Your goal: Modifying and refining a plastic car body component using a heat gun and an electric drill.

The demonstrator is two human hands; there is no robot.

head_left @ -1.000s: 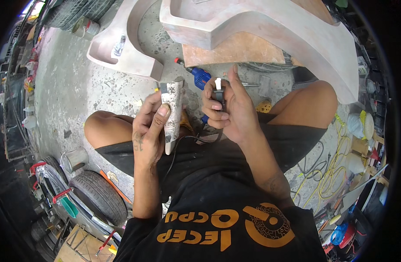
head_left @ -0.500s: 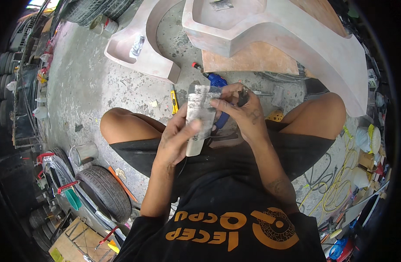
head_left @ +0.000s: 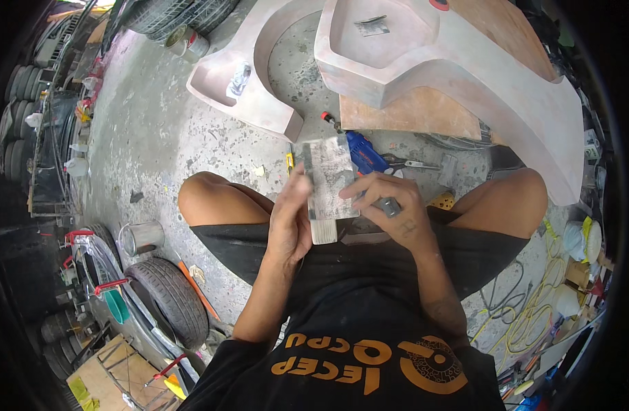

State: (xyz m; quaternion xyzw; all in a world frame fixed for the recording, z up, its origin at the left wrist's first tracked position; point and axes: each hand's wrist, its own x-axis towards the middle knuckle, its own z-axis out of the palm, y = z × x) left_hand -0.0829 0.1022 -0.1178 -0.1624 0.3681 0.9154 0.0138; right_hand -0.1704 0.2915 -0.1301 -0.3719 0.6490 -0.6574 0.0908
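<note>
In front of my lap, my left hand [head_left: 290, 219] closes around a pale, narrow sanding block [head_left: 324, 232], its thumb blurred at the left edge. Over the block lies a worn, patchy grey sheet that looks like sandpaper [head_left: 330, 175]. My right hand [head_left: 400, 209] is curled around a small dark grey object [head_left: 388, 206], its kind unclear. Its fingertips touch the sheet's lower right edge. Just beyond the hands, a blue power tool [head_left: 364, 153] lies on the floor beside scissors [head_left: 410, 164]. A yellow cutter knife [head_left: 290, 162] is partly hidden behind my left hand.
Large pale curved moulded panels [head_left: 424, 75] stand ahead, one near a brown board [head_left: 414, 116]. On the left are a tyre [head_left: 167, 301], a metal can [head_left: 142, 238] and an orange strip [head_left: 198, 290]. Yellow hose [head_left: 534, 315] coils at the right.
The sheet now lies flatter and wider over the block. My right hand has come lower along the sheet's edge. The whole view has shifted slightly.
</note>
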